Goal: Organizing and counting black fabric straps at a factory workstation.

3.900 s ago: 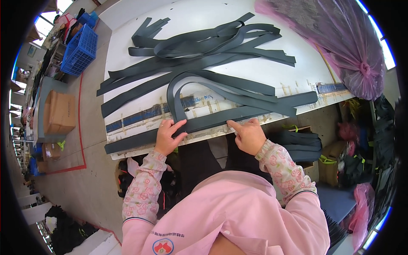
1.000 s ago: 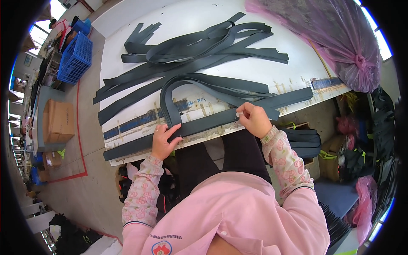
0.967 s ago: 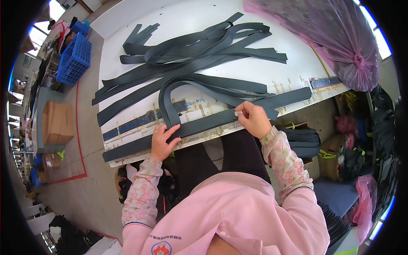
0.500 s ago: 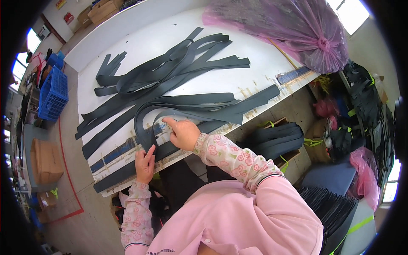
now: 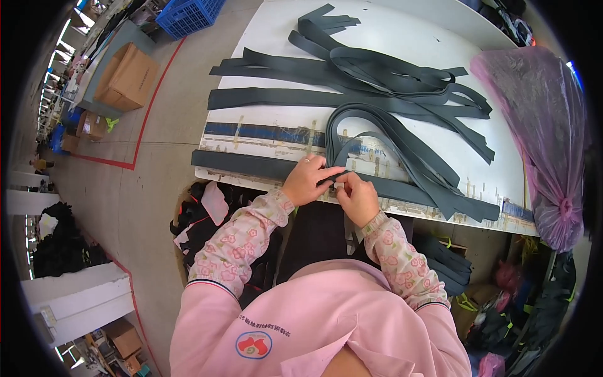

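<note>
At the near edge of the white table, my left hand [image 5: 306,181] is closed, its thumb and forefinger pinching a dark grey fabric strap [image 5: 358,139] at the lower end of its curve. My right hand [image 5: 360,197] meets it fingertip to fingertip, also closed in a pinch at the same spot. The exact strap edge between the fingers is partly hidden. From there several stacked straps arch up and fan out to the right. Beneath both hands a long flat strap [image 5: 245,163] lies along the table edge.
More dark grey straps [image 5: 389,70] lie looped across the white table [image 5: 408,28]. A tied pink plastic bag [image 5: 534,107] sits at its right end. Below the edge are folded dark straps [image 5: 443,261] and a container of black and pink pieces [image 5: 213,202]. A blue crate [image 5: 188,16] stands far left.
My view has swung, so the table sits further right. My right hand has come from an outstretched forefinger on the curved straps to a pinch beside my left fingertips.
</note>
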Available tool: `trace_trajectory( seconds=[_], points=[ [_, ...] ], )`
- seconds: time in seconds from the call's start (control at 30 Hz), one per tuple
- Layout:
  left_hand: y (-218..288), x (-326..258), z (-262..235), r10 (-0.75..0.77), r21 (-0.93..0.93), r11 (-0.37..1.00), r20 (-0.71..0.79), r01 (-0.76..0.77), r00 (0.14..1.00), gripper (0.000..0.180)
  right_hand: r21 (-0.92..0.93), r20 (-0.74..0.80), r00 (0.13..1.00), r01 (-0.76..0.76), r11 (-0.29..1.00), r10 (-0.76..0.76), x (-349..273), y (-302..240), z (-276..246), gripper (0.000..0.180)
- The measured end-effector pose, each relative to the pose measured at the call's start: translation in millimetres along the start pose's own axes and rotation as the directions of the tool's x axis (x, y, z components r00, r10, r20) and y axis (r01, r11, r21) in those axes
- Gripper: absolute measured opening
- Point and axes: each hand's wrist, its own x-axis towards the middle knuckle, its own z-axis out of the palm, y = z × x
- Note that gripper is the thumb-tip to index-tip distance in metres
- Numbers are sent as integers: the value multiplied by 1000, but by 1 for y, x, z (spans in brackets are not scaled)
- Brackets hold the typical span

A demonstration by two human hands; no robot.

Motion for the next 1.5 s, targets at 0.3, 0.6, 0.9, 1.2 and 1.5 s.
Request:
trace_trajectory(
  seconds=[0.3, 0.6, 0.9, 1.2, 1.5],
  points=[
    [1, 2, 1, 8, -3, 1000, -4, -8, 1000, 48, -43, -3, 999, -32, 999, 32, 5, 1, -1, 17],
    [-1, 2, 2, 10, -9, 1000, 7, -9, 1000, 47, 7, 27, 999, -34, 999, 34, 4, 5, -10, 17],
    [3, 6, -1, 74, 0, 997, -1, -74, 997, 49, 174, -159, 963, -189, 966, 217, -44, 92, -134, 14],
    [4, 4, 2, 20, 53, 998, 13, -20, 1000, 49, -87, -221, 973, -88, 992, 67, -62, 85, -138, 11],
    [10, 6, 3, 3, 57, 998, 25, -4, 1000, 46, -183, -235, 971, -95, 979, 50, -66, 92, -131, 12]
  ],
)
